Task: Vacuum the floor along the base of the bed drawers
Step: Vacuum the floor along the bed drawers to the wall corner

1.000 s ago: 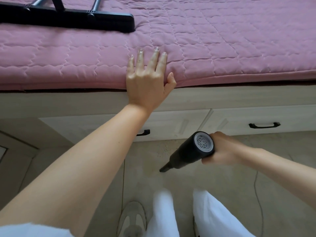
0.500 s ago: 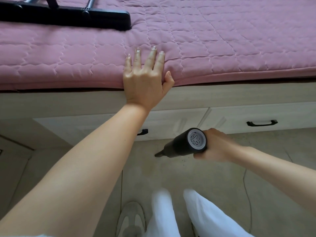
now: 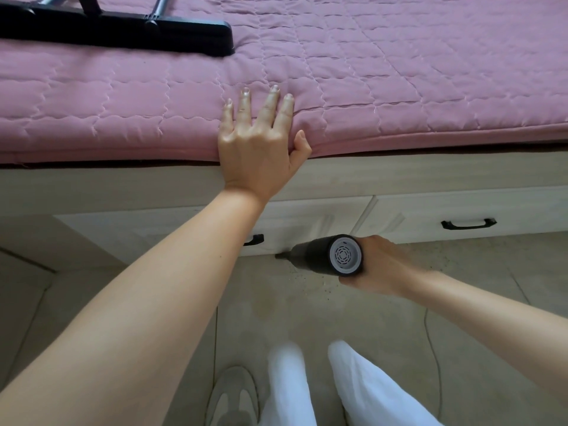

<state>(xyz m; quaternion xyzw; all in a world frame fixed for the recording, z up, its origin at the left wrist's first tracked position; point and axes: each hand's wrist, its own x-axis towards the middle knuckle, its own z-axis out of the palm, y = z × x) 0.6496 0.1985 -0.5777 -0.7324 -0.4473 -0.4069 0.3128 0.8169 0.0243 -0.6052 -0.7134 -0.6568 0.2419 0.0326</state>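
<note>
Head view:
Vacuum: black cylindrical handheld vacuum (image 3: 319, 256), nozzle at the floor line under the pale wooden bed drawers (image 3: 307, 226).
Right hand (image 3: 381, 265): wrapped round the vacuum's rear body.
Left hand (image 3: 258, 142): flat, fingers straight, on the pink quilted mattress (image 3: 399, 87).
Handling: apparently light, rigid; grip the barrel.
Obstructions: black drawer handle (image 3: 253, 239) near the nozzle; thin cord (image 3: 430, 348) on the tiled floor (image 3: 276, 302).

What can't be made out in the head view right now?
- Left drawer handle: mostly hidden behind the left forearm.
- Right hand fingers: hidden behind the handheld vacuum.
- Black bar on the bed: cut off by the top-left edge.
- Shoe: blurred, cut off at the bottom.
</note>
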